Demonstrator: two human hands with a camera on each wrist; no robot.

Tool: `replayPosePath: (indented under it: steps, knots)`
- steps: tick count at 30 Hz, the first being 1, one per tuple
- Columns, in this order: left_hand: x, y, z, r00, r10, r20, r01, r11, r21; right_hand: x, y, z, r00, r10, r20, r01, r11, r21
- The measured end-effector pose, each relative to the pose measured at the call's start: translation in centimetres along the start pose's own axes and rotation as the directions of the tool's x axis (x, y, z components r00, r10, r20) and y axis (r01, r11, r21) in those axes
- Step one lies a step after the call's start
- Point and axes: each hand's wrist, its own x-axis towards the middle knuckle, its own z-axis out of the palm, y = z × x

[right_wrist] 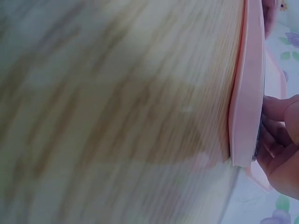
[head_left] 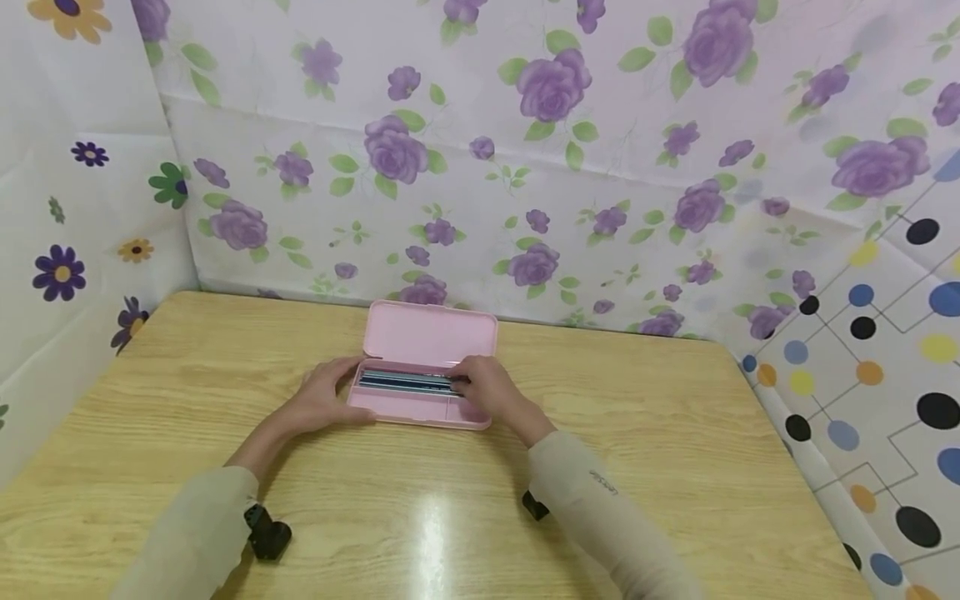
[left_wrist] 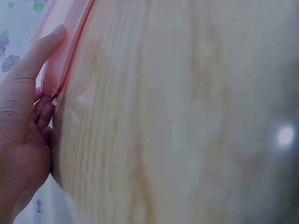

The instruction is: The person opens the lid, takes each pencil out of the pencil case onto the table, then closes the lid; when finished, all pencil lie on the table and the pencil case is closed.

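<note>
A: How is the thing at the left held?

B: By the left hand [head_left: 322, 400] the near end of the pink case [head_left: 401, 407] is gripped, with the thumb laid on its front wall. The case seems light, stiff and slightly slippery, so it is best held by its end walls. The open lid [head_left: 431, 332], behind this grip, could be strained at its hinge.

A: And between the hands?

B: Slim pencils [head_left: 405, 382] are laid lengthwise in the rear compartment; probably they are hard and easily rolled, best taken at mid-length.

A: And at the right?

B: Over their far ends the right hand [head_left: 489, 387] is bent; whether they are pinched cannot be told.
</note>
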Motion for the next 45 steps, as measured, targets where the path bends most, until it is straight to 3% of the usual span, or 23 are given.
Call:
replayPosePath:
  steps: [8,18,28,35,39,45]
  knots:
    - [0.4,0.0,-0.1,1.000,-0.002,0.001,0.002,1.000,0.001,0.4,-0.2,-0.1,1.000,0.004,-0.027,-0.006,0.997,-0.079]
    - [0.5,0.1,-0.3,1.000,-0.008,0.002,0.008,1.000,-0.015,0.7,-0.6,-0.8,0.998,0.065,-0.020,-0.066,0.996,-0.064]
    - [0.3,0.1,-0.2,1.000,-0.015,0.007,0.015,1.000,-0.018,0.6,-0.9,-2.4,0.992,0.113,-0.061,-0.103,0.984,0.147]
    - [0.3,0.1,0.0,1.000,-0.015,0.009,0.015,1.000,-0.025,-0.3,-0.3,-3.8,0.975,0.175,-0.136,-0.122,0.936,0.329]
    - [0.2,0.1,0.0,1.000,-0.020,0.011,0.020,1.000,-0.018,-1.0,0.6,-4.5,0.960,0.212,-0.182,-0.137,0.925,0.354]
    - [0.0,0.1,0.0,1.000,-0.017,0.008,0.018,0.999,-0.028,-1.9,2.1,-5.4,0.937,0.299,-0.180,-0.217,0.903,0.371]
